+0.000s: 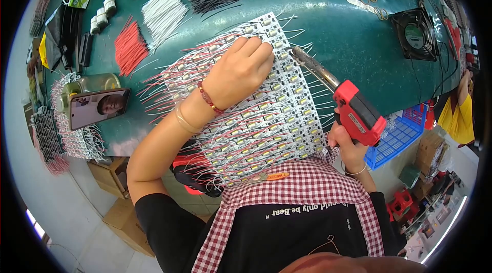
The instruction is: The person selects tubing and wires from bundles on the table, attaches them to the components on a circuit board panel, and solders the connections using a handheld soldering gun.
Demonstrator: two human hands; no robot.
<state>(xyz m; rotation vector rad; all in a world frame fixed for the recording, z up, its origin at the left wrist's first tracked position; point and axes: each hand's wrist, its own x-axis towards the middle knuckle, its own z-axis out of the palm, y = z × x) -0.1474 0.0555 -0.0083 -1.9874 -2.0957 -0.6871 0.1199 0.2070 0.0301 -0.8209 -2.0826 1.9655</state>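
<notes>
Green workbench (328,12) | LED strip panel (277,114) at near edge | my left hand (238,70), fingers curled, presses panel's far part | my right hand (351,147) clenches red soldering gun (353,111), tip at panel's right edge | soldering wires; next joint needs steady tip.

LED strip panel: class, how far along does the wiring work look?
Done: most rows of the LED strip panel already carry red and white leads. In hand: the left hand presses the panel; the right hand aims the red soldering gun at its edge. Left: loose wire bundles.
</notes>
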